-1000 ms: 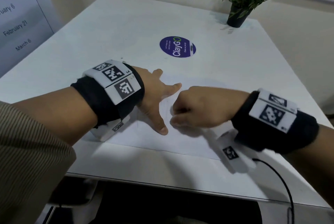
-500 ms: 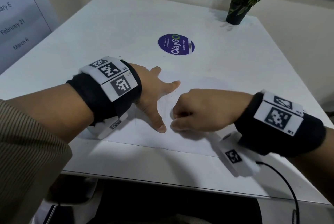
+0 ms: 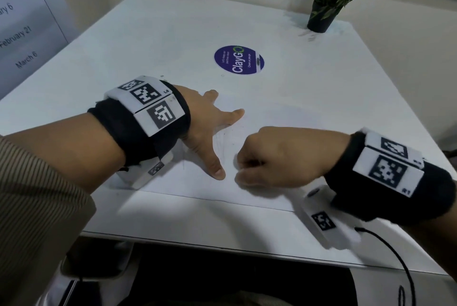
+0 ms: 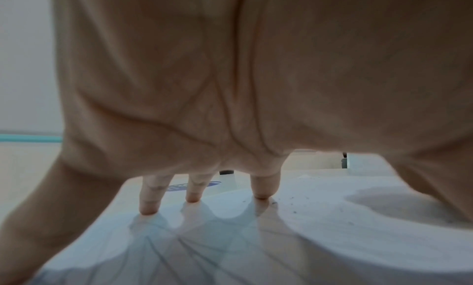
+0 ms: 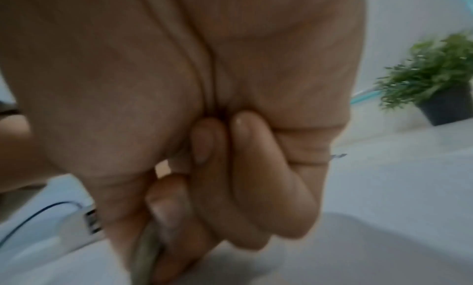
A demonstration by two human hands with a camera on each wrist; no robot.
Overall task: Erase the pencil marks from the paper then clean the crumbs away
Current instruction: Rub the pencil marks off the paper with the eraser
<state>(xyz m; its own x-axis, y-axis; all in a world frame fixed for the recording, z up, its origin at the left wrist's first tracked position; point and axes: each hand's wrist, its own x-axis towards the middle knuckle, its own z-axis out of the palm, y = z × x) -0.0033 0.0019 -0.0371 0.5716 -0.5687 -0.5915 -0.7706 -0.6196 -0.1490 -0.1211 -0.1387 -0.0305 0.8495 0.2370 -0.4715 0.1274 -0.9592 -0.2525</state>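
Erasing is midway: the left hand (image 3: 205, 132) presses spread fingers on the paper (image 3: 259, 189) near the surface's front edge, the right hand (image 3: 272, 155) pinches an eraser (image 5: 147, 255); faint marks and crumbs (image 4: 294, 205) remain.

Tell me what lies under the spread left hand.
The left hand presses its fingertips on the paper; grey crumbs lie beside them. Any marks beneath the palm are covered.
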